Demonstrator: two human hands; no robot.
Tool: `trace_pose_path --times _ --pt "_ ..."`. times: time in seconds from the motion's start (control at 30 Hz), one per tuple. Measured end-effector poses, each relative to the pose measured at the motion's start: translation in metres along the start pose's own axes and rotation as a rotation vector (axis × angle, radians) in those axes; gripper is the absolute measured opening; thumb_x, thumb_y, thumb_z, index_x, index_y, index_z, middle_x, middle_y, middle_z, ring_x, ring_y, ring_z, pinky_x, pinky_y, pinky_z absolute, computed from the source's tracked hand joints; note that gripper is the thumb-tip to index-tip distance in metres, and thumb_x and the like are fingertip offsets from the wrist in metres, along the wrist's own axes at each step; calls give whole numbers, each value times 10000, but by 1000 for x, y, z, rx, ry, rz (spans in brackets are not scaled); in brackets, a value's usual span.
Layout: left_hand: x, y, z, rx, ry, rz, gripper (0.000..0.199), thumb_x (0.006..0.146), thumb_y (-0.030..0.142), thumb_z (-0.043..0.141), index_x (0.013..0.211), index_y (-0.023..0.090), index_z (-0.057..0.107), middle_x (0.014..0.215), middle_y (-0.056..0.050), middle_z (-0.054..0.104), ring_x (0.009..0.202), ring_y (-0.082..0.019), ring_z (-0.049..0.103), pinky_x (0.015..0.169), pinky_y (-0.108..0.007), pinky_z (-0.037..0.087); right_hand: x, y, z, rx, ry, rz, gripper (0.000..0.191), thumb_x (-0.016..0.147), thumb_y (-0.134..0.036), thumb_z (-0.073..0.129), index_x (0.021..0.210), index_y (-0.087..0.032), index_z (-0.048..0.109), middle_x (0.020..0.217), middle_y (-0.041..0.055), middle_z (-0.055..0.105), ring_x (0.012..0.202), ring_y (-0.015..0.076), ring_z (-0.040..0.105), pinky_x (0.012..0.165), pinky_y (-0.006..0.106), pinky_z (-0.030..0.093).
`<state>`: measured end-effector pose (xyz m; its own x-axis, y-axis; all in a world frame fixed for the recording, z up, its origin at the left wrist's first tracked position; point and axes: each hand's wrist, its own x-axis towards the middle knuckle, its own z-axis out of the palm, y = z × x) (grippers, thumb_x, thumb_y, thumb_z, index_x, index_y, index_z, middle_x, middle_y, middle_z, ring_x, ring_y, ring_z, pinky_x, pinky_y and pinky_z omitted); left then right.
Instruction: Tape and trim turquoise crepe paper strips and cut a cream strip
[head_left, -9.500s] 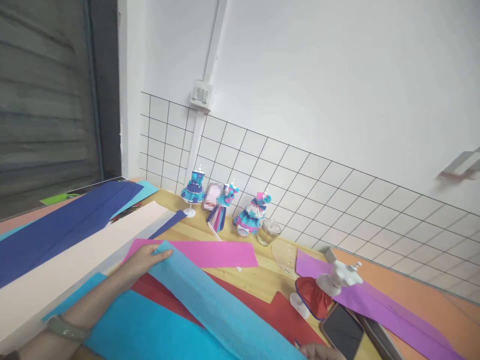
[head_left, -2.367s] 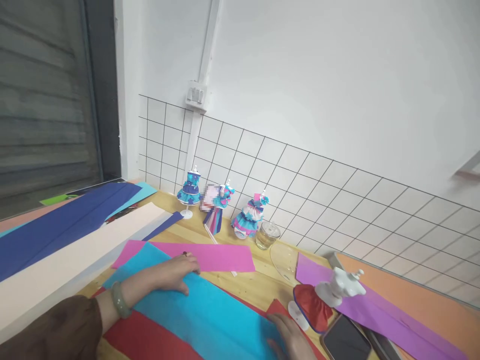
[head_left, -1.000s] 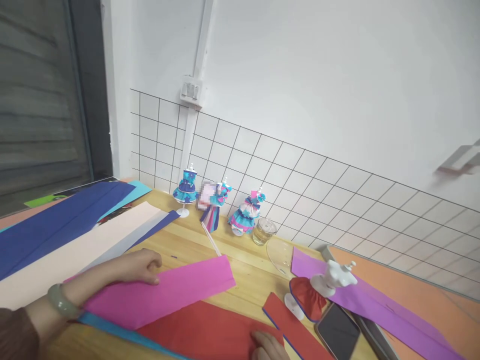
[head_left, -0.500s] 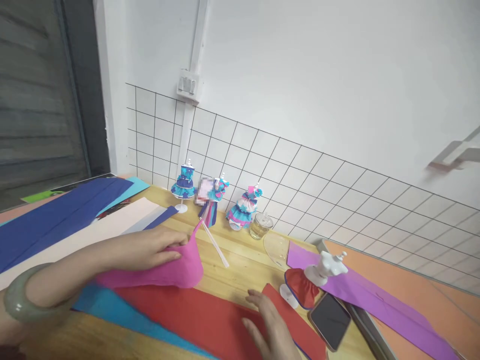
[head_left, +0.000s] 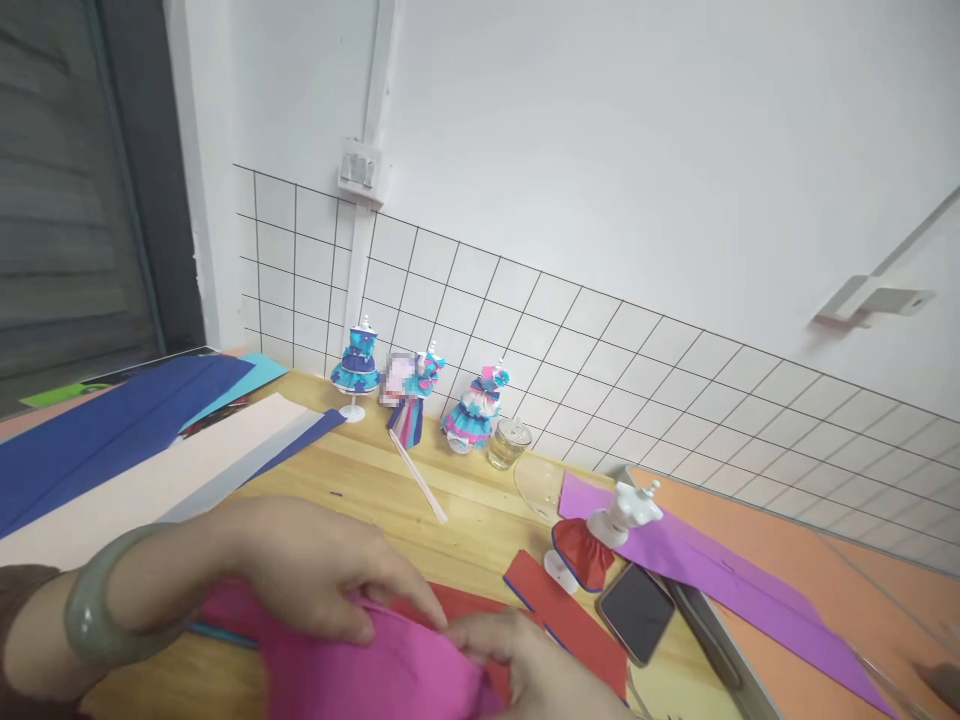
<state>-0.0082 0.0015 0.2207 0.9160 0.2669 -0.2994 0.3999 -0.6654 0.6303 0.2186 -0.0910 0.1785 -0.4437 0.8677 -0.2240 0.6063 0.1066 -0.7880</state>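
Near the bottom of the head view, a sheet of pink crepe paper (head_left: pixel 360 670) is held up between both hands. My left hand (head_left: pixel 322 570), with a jade-green bangle on its wrist, pinches the upper edge of the pink paper. At the sheet's right end, my right hand (head_left: pixel 525 660) is closed on the corner, thumb and fingers together. Under and behind the pink paper lie a red sheet (head_left: pixel 469 600) and a blue one, mostly covered. To the right stands a small white mannequin (head_left: pixel 630 510) wearing a red gathered skirt (head_left: pixel 583 553), tipped over.
A phone (head_left: pixel 637 612) lies beside a red strip (head_left: pixel 570 620). Three small dressed mannequins, including a blue one (head_left: pixel 356 362), stand at the back near a glass cup (head_left: pixel 510 445). Navy paper (head_left: pixel 112 430) and pale sheets cover the left; a purple sheet (head_left: pixel 720 570) lies right.
My left hand has brought the pink paper right and nearer to me. My right hand, earlier resting open by the red sheet, has taken hold of the pink paper. The view has shifted slightly.
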Motion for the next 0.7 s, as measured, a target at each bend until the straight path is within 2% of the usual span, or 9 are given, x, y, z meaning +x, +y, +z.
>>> trace_pose_path --times 0.03,0.1,0.17,0.3,0.37,0.5,0.6,0.7 --pt "-2 -8 -1 3 21 -49 538 735 195 528 1234 394 509 961 24 646 780 -180 593 604 -251 405 -2 5 -1 25 -15 126 313 653 -280 728 956 -342 677 880 -88 708 878 174 644 697 189 481" --pt "-4 -28 -3 1 33 -154 569 679 214 578 1224 372 525 834 19 618 693 -169 569 540 -234 377 -6 21 -3 60 65 331 286 594 -262 740 870 -302 679 822 -88 694 850 168 626 654 172 450" --pt "-7 -49 -2 -50 5 -231 605 638 205 591 1222 351 531 787 20 605 646 -160 555 506 -220 362 -8 41 -6 77 132 424 257 571 -255 734 818 -263 662 791 -83 660 832 153 597 643 167 418" --pt "-14 -93 5 -61 -5 -317 494 597 202 593 1079 303 631 859 -1 670 716 -196 602 513 -224 373 -4 82 -14 50 42 307 106 634 -227 642 736 -202 625 686 -71 542 681 97 511 578 169 353" --pt "-20 -114 11 -46 -7 -380 437 579 197 592 1002 283 659 822 -8 689 701 -214 616 478 -226 351 1 98 -15 13 46 270 73 670 -234 603 729 -191 605 677 -66 521 659 90 485 579 174 343" --pt "-29 -149 27 -40 26 -476 350 531 182 605 866 249 680 783 -19 696 686 -235 627 457 -231 338 15 120 -9 -170 174 272 123 757 -265 515 695 -186 587 656 -43 557 673 119 528 586 207 357" --pt "-33 -162 39 -12 101 -534 328 515 182 609 834 232 665 813 -27 684 714 -246 621 485 -247 360 25 135 -4 -320 250 220 156 772 -212 467 693 -189 600 747 4 616 754 162 582 666 253 413" --pt "-33 -164 49 28 211 -565 347 537 194 605 882 225 627 890 -38 650 820 -254 592 597 -282 417 32 158 -2 -475 283 124 142 692 -127 489 693 -196 612 901 51 633 898 196 591 797 292 438"
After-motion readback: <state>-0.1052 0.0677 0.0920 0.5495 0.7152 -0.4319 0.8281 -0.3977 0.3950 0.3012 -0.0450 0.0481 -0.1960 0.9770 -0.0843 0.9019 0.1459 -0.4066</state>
